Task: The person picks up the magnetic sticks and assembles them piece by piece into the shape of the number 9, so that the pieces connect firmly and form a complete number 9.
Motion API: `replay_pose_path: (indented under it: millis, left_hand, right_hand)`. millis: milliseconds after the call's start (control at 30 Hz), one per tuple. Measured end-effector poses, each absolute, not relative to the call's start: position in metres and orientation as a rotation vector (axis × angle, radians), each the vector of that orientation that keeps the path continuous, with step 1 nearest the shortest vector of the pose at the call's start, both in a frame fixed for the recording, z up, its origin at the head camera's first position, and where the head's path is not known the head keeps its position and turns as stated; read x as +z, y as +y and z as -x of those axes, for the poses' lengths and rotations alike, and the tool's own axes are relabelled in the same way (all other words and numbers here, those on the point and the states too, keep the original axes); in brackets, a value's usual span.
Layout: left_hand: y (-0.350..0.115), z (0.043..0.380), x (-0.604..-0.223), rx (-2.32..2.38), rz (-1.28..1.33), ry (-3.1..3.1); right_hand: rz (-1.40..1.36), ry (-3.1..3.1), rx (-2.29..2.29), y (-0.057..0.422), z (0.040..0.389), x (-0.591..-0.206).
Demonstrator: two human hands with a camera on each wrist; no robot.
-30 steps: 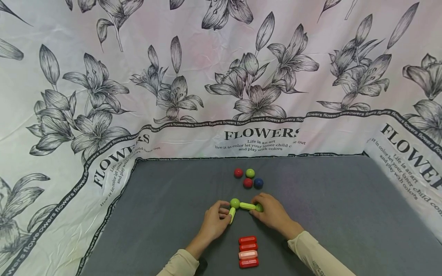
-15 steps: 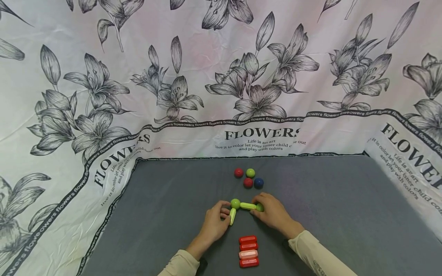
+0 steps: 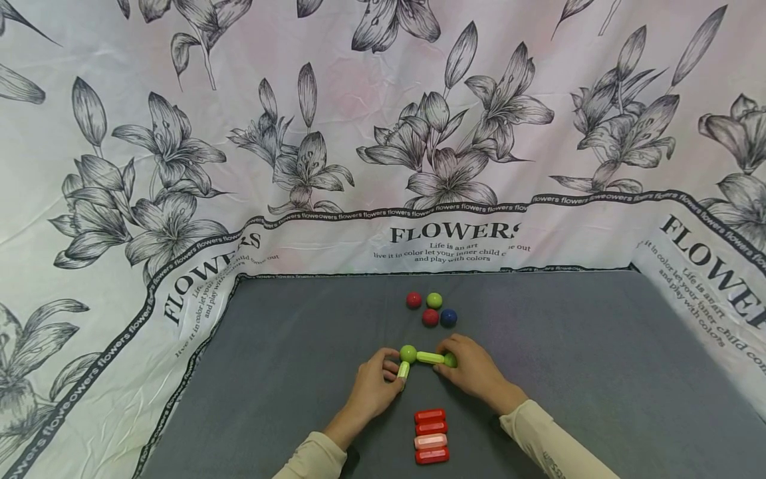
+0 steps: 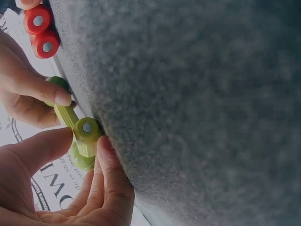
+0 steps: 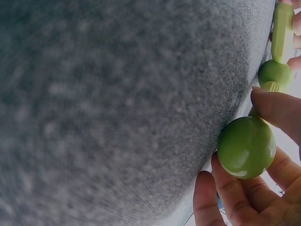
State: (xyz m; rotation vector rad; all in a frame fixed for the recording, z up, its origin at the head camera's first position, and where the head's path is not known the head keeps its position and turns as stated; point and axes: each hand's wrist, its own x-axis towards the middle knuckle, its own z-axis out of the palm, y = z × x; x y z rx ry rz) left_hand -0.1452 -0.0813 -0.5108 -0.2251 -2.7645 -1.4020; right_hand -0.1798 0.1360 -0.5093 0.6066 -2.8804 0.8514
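Chain (image 3: 429,358) of two green rods and two green balls lies bent toward the middle of the bench (image 3: 287,372), well apart from its far edge. Left grip (image 3: 370,388) pinches the left rod (image 4: 87,136) near its free end; right grip (image 3: 473,366) holds the end ball (image 5: 247,148), thumb reaching to its joint. For good seating, I judge, the right should hold firm while the left aligns its rod straight with the corner ball (image 3: 408,354).

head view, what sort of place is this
Probably a makeshift curtained-off workspace: lily-printed fabric screens the back and both sides of a grey cloth-covered work surface, where the left hand pinches a yellow-green toy bar.
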Motion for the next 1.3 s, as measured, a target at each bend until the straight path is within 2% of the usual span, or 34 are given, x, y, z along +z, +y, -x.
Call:
replay_pose_path:
  millis: [633, 1067, 1300]
  left_hand:
    - [-0.08, 0.147, -0.51, -1.437, 0.235, -2.798]
    - [-0.08, 0.148, -0.509, -1.414, 0.207, -2.831]
    - [-0.08, 0.148, -0.511, -1.411, 0.21, -2.829]
  right_hand:
    - [-0.536, -2.646, 1.018, 0.144, 0.192, -0.507]
    - [-0.199, -2.636, 1.399, 0.159, 0.227, -0.513]
    - [-0.116, -2.664, 1.521, 0.16, 0.239, -0.519]
